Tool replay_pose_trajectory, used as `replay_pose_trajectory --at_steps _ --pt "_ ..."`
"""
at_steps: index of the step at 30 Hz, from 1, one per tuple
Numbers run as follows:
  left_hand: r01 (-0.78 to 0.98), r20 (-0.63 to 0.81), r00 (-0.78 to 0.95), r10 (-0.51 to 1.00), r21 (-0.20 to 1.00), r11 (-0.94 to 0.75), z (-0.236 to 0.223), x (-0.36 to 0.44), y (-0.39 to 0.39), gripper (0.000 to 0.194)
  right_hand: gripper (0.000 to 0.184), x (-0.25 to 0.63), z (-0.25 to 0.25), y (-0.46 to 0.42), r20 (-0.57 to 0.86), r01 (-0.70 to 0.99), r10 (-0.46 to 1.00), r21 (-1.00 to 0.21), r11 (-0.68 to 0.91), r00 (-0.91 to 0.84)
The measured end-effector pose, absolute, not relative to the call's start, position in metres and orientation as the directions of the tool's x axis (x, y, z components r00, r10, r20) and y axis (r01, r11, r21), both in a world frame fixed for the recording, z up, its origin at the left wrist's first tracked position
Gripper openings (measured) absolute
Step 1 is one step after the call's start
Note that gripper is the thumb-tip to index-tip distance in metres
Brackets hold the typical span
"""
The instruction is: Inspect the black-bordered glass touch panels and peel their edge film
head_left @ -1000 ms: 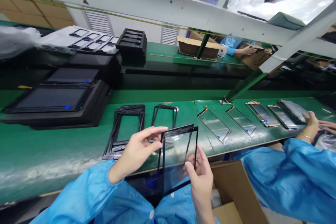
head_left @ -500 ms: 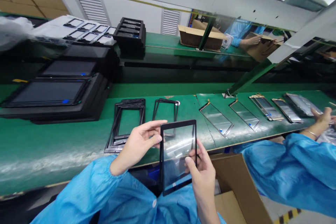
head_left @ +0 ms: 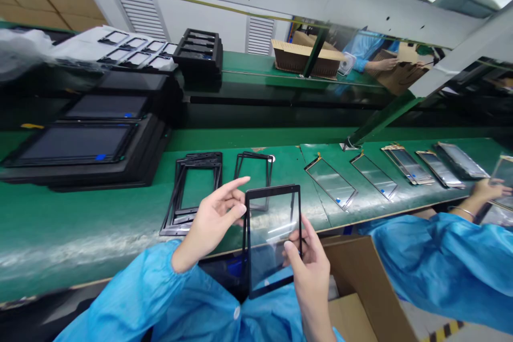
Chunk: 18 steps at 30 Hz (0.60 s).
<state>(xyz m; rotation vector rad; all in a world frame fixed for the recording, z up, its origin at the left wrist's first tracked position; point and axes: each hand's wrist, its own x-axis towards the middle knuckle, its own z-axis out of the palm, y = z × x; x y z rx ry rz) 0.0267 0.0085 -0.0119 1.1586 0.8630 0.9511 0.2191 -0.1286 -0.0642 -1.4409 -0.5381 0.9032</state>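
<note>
2 hands [head_left: 311, 272] hold a black-bordered clear panel [head_left: 270, 240].

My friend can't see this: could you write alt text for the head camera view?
A person's right hand holds a clear rectangular panel with a black border, left hand at its upper-left edge. On a green workbench lie thin black rectangular frames and other clear panels.

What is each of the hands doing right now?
Right hand: closed on the black-bordered clear panel, at its right edge.
Left hand: index finger extended, thumb by its upper left edge; grip cannot be told.
</note>
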Motion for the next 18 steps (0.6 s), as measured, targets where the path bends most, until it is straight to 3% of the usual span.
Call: replay_pose_trajectory --at_steps 5,11,18 --pt "0.080 0.130 0.355 0.926 0.982 -0.168 -0.011 0.022 0.006 0.036 0.075 0.218 -0.057 -0.128 -0.193 -0.223 0.772 -0.972 -0.068 0.606" --pt "0.014 0.154 0.313 0.937 0.986 -0.167 -0.005 0.018 0.012 0.029 0.073 0.224 -0.052 -0.133 -0.169 -0.215 0.715 -0.976 -0.027 0.679" --pt "0.123 0.339 0.249 0.907 0.918 -0.377 0.004 0.029 0.010 0.024 0.069 0.216 -0.059 -0.132 -0.164 -0.204 0.778 -0.978 -0.048 0.606"
